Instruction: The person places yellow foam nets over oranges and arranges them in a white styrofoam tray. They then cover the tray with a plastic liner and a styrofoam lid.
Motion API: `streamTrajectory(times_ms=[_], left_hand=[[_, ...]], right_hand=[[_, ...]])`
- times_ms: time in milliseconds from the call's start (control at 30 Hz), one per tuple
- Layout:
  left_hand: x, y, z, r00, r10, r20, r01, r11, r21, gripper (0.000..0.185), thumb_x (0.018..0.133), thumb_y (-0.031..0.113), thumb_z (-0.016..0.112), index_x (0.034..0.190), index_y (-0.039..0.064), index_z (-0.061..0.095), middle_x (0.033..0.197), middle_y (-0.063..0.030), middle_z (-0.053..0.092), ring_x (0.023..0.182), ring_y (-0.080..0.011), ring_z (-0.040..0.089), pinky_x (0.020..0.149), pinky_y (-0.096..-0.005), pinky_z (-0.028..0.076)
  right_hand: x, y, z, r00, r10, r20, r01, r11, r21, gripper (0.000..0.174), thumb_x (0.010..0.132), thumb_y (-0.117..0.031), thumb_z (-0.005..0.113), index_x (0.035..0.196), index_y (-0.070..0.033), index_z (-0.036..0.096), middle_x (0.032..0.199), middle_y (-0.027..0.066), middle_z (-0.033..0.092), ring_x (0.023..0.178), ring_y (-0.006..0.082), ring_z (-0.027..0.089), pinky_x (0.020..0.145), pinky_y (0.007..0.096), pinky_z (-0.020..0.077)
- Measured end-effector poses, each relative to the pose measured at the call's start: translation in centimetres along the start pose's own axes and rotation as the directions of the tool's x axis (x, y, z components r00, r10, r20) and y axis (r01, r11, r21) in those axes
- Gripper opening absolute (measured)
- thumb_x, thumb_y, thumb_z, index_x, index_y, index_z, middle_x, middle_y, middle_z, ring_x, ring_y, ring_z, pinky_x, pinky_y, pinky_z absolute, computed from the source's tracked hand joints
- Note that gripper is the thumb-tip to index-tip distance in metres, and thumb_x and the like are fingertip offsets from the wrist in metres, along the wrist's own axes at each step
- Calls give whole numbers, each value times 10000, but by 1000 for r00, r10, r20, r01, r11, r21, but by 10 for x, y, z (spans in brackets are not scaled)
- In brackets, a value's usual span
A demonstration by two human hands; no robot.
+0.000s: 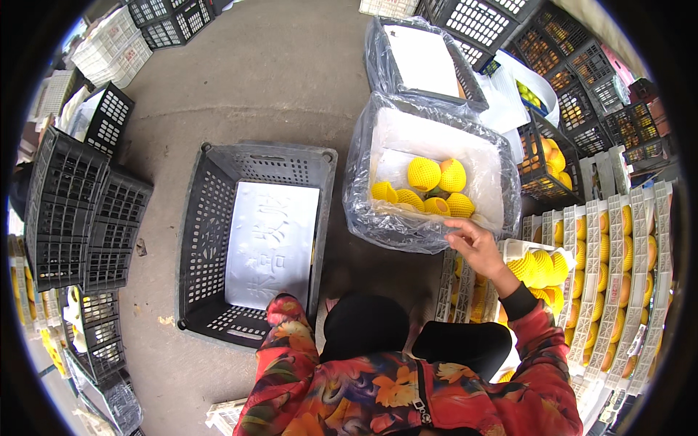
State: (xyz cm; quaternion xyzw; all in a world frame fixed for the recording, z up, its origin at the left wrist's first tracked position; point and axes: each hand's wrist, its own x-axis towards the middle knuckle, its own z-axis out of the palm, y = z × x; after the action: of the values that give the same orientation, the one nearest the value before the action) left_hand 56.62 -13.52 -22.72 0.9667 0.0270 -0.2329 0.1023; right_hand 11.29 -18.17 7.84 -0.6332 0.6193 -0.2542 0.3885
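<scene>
My right hand is over the front rim of a crate lined with clear plastic. Its fingers are apart, and no fruit shows between them. Inside that crate, several round orange-yellow fruits in yellow foam nets sit towards the front, on white padding. On the left, my floral sleeve reaches the near right corner of a black plastic crate, but the left hand itself cannot be seen. A white foam sheet with raised characters lies in the bottom of this crate.
Slatted trays of netted fruit are stacked at the right, beside an open tray of fruit in nets. Another lined crate with a white sheet stands beyond. Black crates line the left side of the concrete floor.
</scene>
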Motion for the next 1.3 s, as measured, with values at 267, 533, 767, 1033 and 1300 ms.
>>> streamTrajectory(times_ms=[267,533,767,1033,1300], left_hand=[[24,-11,3,997,55,55,-54,998,-13,620,879,257,732,1364,-42,489,1277,-206,594,1115,-311,600,969,-435,499],[-108,64,-111,562,818,-124,-393,133,-910,341,999,120,555,1279,-74,557,1165,-157,650,999,-228,621,907,-348,506],[-316,102,-213,-420,882,-215,-729,-469,-498,328,806,95,758,1124,66,682,845,-112,654,747,-266,660,656,-355,539],[-292,103,-169,-418,907,-51,-778,-386,-496,617,736,138,822,1317,101,617,1373,-211,500,1251,-397,510,1021,-459,454],[-165,74,-93,374,788,488,-889,455,-53,931,803,246,717,1568,213,188,1234,-282,617,1082,-461,628,953,-528,490]], right_hand=[[-22,3,4,990,142,20,-142,990,19,317,931,-121,686,1243,-91,641,962,52,699,793,79,621,740,253,523],[19,-69,62,943,-130,307,84,984,159,490,943,-306,674,1339,-48,545,1228,169,660,1003,237,696,842,348,574],[24,-125,69,942,-330,61,271,855,443,566,966,-384,614,1349,17,501,1154,204,645,1001,279,654,851,384,523],[63,7,-76,710,434,-555,350,466,812,403,992,-137,560,1351,33,492,1218,126,611,1069,229,608,843,355,529],[161,111,-229,713,299,-634,508,403,761,441,993,-202,617,1352,8,470,1240,180,591,1100,294,630,934,417,573]])
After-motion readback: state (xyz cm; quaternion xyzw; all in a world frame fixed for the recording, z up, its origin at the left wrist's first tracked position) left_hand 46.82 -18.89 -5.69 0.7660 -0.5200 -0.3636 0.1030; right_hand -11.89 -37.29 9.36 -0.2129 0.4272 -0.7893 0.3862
